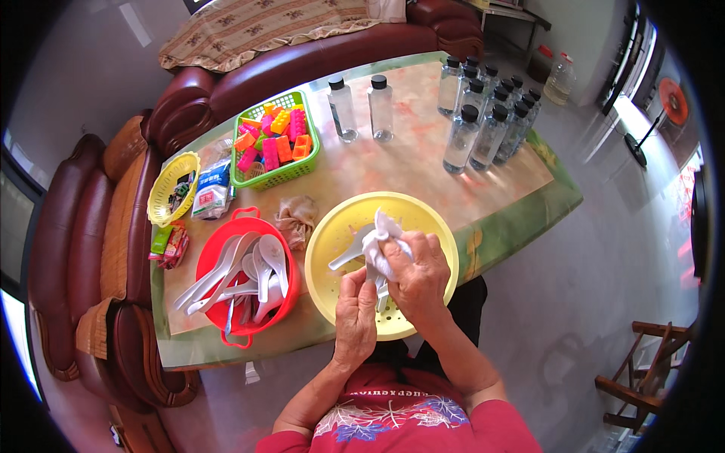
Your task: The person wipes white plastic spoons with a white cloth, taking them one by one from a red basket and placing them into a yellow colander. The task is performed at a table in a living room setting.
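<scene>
Over a yellow colander (pixel 321 291), my right hand (pixel 420 279) is closed on a bunched white cloth (pixel 381 243). Close beside it, my left hand (pixel 356 315) has its fingers and thumb drawn together near the cloth's lower end; what they grip is mostly hidden. A white spoon (pixel 349 254) lies in the colander behind the hands, and more white pieces show partly below my right hand. To the left, a red basket (pixel 249 214) with two handles holds several white spoons (pixel 260 264), some with their handles sticking out over the rim.
A crumpled brown cloth (pixel 297 217) lies between basket and colander. Farther back stand a green basket (pixel 285 180) of colourful building blocks, a yellow basket (pixel 160 205), plastic packets (pixel 214 189) and several black-capped clear bottles (pixel 462 140). A wooden stool (pixel 642 377) is at right.
</scene>
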`<action>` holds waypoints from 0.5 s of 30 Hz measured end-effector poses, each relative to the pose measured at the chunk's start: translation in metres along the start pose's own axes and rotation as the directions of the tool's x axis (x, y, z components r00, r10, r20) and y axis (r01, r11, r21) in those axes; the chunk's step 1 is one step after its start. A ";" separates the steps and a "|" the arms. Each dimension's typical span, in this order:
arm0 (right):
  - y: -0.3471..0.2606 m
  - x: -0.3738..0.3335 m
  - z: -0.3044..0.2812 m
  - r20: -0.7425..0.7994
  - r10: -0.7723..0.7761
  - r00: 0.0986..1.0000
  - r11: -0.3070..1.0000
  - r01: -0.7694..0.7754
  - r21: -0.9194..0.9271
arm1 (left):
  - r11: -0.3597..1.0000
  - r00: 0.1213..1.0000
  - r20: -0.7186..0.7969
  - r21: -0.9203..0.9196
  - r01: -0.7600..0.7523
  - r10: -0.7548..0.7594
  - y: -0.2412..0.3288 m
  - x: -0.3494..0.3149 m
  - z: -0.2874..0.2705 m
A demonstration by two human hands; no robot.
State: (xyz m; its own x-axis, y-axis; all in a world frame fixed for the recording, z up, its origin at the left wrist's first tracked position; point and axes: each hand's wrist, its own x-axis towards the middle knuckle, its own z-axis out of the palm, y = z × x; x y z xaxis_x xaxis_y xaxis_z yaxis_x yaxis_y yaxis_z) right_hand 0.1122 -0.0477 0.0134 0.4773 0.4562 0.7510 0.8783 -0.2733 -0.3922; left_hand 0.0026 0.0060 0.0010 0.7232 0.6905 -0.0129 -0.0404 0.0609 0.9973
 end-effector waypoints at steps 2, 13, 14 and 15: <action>-0.004 -0.004 -0.006 0.090 -0.063 0.994 0.998 0.062 0.019 | 0.997 0.999 -0.025 -0.069 0.023 -0.025 0.001 0.002 -0.002; -0.010 -0.026 -0.017 0.160 -0.027 0.987 0.936 -0.031 0.350 | 0.993 0.999 -0.034 0.121 0.005 -0.001 -0.001 0.002 -0.002; -0.008 -0.022 -0.015 0.129 -0.017 0.991 0.958 -0.020 0.285 | 0.996 1.000 0.011 0.083 0.028 -0.029 -0.003 0.000 -0.003; -0.004 -0.018 -0.013 0.095 -0.040 0.995 0.972 0.017 0.235 | 0.997 1.000 0.008 0.080 0.012 -0.012 -0.002 -0.001 0.001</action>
State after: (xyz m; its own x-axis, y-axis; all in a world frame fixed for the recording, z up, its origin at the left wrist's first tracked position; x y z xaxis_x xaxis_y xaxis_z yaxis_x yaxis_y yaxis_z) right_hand 0.0998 -0.0659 0.0080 0.4422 0.5448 0.7125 0.8678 -0.0591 -0.4934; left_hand 0.0032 0.0044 -0.0010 0.7288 0.6842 -0.0245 0.0235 0.0107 0.9997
